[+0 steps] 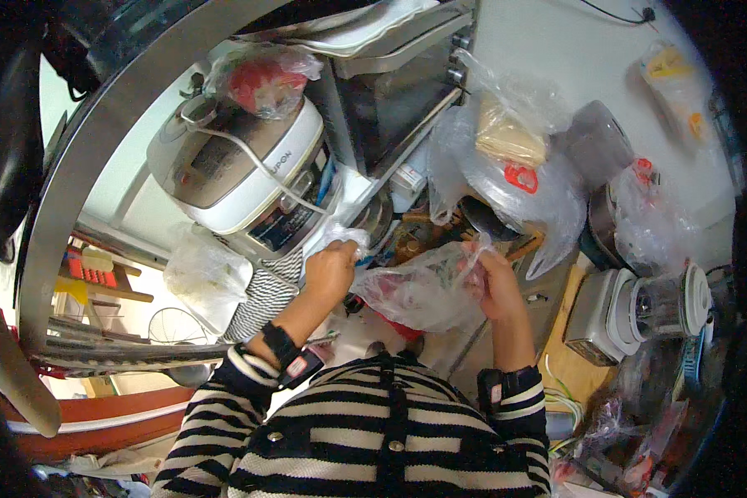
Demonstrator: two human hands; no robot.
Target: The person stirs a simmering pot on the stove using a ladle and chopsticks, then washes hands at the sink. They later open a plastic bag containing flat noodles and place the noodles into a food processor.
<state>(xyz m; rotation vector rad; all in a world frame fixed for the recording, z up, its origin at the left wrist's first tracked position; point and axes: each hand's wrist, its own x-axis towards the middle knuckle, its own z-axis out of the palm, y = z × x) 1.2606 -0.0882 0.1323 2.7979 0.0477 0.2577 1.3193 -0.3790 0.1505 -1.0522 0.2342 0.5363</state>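
Note:
A clear plastic bag (423, 295) with some reddish colour showing through it hangs in front of my body. My right hand (501, 286) is closed on its gathered right edge. On the other side, my left hand (332, 270) is closed around a wad of crumpled clear plastic (353, 238). Whether that wad belongs to the same bag I cannot tell. The rice cooker (241, 170), white with a brownish lid, stands just beyond my left hand. A red-filled plastic bag (266, 83) rests on its lid.
An oven (394, 108) stands at the back. Bagged goods (510, 137) and a blender-like appliance (639, 311) are on the right. Near my left forearm lie a striped cloth (266, 299) and a white container (216, 286) under plastic. A metal rim curves along the left.

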